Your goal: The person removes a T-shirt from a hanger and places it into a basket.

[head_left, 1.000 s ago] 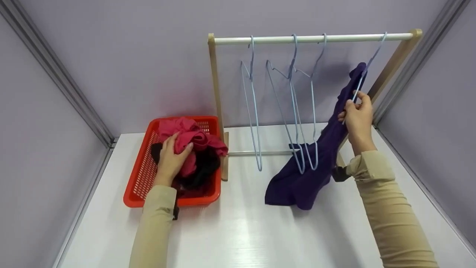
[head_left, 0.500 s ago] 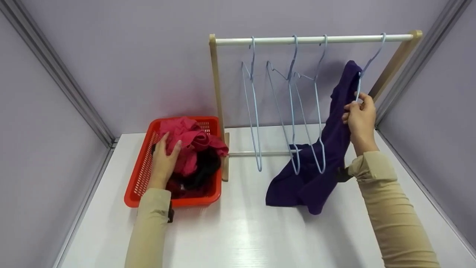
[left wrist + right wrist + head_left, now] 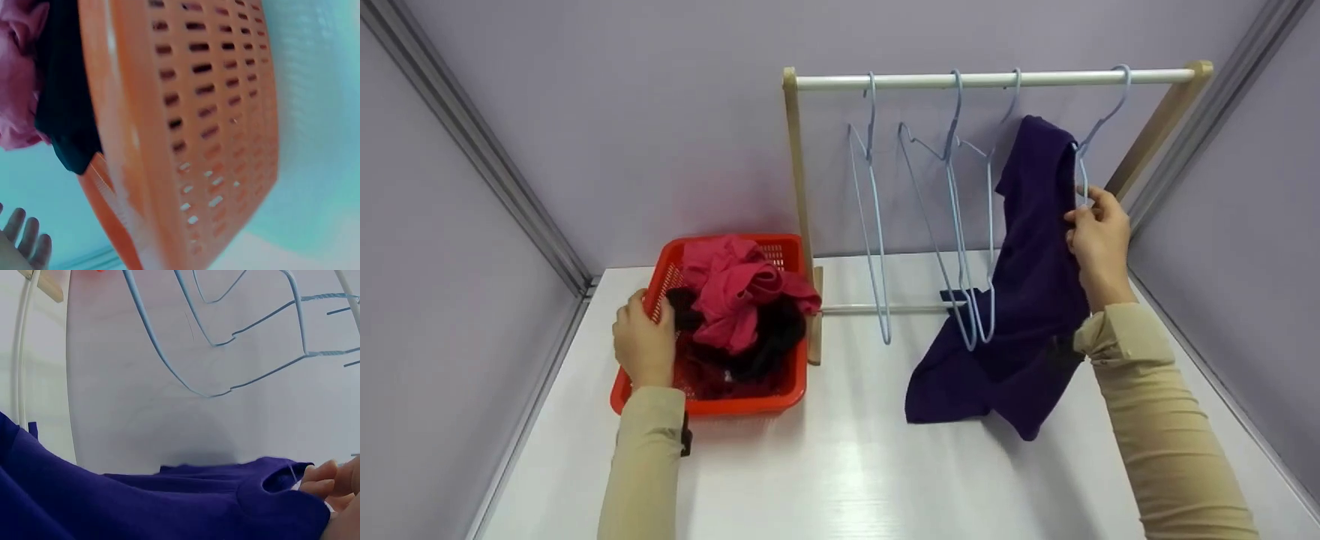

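Observation:
A purple shirt (image 3: 1020, 255) hangs from a light-blue clothes hanger (image 3: 1099, 127) at the right end of the rail, its lower part reaching down over the white table. With finger and thumb, my right hand (image 3: 1102, 240) pinches the near side of that hanger by the neckline, as the right wrist view also shows in part. My left hand (image 3: 645, 337) is at the left rim of a red plastic basket (image 3: 705, 405), its fingers (image 3: 28, 239) loosely extended and holding nothing. Crumpled in the basket lie a pink garment (image 3: 727, 285) and black clothing (image 3: 772, 337).
A rack with wooden posts (image 3: 795, 172) and a white rail (image 3: 915, 81) stands against the back wall. On the rail hang 3 bare hangers (image 3: 876, 225), left of the shirt. Grey panels close in the white table (image 3: 840, 465) on both sides.
My left hand has left the pink garment and moved left to the basket's rim. The right hand has shifted slightly right, and the shirt on its hanger has swung round to face forward more.

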Demonstrator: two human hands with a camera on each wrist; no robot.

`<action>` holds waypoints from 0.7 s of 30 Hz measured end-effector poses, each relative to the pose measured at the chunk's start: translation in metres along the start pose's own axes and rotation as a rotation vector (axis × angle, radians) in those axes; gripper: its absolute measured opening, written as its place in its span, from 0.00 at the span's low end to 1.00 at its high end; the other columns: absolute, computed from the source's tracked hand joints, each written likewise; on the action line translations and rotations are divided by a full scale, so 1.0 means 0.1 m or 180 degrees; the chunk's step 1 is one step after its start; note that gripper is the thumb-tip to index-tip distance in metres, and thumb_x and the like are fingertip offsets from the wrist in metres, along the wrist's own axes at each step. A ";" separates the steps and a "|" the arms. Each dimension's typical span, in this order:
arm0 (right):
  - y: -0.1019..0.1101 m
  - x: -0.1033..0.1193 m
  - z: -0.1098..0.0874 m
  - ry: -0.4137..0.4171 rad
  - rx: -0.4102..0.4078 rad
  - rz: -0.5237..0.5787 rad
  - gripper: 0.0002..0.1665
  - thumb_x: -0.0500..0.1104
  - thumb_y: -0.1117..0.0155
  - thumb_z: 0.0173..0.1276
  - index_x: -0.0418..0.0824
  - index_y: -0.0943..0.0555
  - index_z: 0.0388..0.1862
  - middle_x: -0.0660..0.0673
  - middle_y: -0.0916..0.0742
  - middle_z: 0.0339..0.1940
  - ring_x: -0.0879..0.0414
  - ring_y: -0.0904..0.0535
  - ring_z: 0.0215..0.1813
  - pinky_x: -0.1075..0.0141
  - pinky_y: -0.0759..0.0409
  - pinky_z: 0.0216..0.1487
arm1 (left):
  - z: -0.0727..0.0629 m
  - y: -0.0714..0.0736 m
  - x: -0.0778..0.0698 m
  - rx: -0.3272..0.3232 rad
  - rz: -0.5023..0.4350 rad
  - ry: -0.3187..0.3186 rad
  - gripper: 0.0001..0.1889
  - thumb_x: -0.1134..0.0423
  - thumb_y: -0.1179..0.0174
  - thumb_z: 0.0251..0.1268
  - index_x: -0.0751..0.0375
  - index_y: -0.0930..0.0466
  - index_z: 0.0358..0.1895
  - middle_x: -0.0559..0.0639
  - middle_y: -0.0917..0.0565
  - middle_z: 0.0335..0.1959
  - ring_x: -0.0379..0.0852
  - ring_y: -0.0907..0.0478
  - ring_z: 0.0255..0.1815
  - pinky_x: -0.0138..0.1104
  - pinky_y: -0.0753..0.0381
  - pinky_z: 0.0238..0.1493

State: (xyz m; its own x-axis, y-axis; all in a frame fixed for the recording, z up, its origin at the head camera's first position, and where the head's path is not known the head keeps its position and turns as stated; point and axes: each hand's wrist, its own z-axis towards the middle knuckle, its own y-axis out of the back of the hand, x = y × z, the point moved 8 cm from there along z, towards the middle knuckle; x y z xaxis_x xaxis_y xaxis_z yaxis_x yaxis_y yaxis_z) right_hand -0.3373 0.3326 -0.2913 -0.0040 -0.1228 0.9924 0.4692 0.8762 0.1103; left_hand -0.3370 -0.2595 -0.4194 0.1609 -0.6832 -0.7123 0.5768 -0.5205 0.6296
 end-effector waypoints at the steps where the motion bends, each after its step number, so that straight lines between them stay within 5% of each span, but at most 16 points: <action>1: 0.01 0.00 0.01 0.0004 -0.0006 -0.0090 0.25 0.36 0.61 0.76 0.38 0.36 0.70 0.52 0.26 0.31 0.68 0.34 0.21 0.80 0.35 0.21 | 0.00 0.01 0.04 0.0013 0.0063 0.0026 0.24 0.53 0.47 0.67 0.61 0.29 0.62 0.68 0.24 0.56 0.69 0.28 0.54 0.59 0.29 0.53; 10: 0.08 0.03 0.05 0.0081 -0.0139 -0.0539 0.23 0.36 0.60 0.75 0.38 0.29 0.66 0.57 0.26 0.32 0.68 0.33 0.31 0.80 0.33 0.33 | -0.06 -0.02 0.30 0.0482 0.0555 0.0216 0.27 0.57 0.44 0.66 0.67 0.34 0.64 0.74 0.27 0.58 0.73 0.30 0.56 0.61 0.32 0.56; 15: 0.09 0.02 0.05 0.0128 -0.0138 -0.0742 0.23 0.39 0.59 0.76 0.39 0.30 0.67 0.60 0.26 0.35 0.69 0.32 0.40 0.77 0.33 0.45 | -0.09 -0.03 0.37 0.0513 0.0691 0.0218 0.27 0.59 0.43 0.65 0.68 0.34 0.64 0.73 0.28 0.59 0.73 0.31 0.57 0.60 0.34 0.58; 21: 0.09 0.01 0.05 0.0170 -0.0176 -0.0656 0.23 0.41 0.56 0.76 0.37 0.28 0.65 0.61 0.25 0.34 0.68 0.32 0.40 0.79 0.31 0.43 | -0.14 0.07 0.50 0.0514 0.0766 0.0365 0.27 0.64 0.44 0.65 0.69 0.36 0.66 0.75 0.30 0.60 0.75 0.32 0.58 0.61 0.35 0.59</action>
State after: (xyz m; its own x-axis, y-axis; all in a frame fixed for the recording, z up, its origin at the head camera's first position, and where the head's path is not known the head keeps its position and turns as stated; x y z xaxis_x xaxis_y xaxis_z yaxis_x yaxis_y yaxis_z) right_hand -0.3372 0.3428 -0.2890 -0.0588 -0.3225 0.9447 0.5110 0.8033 0.3060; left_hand -0.3138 -0.2901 -0.4544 0.3722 -0.7392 -0.5613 0.3780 -0.4316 0.8190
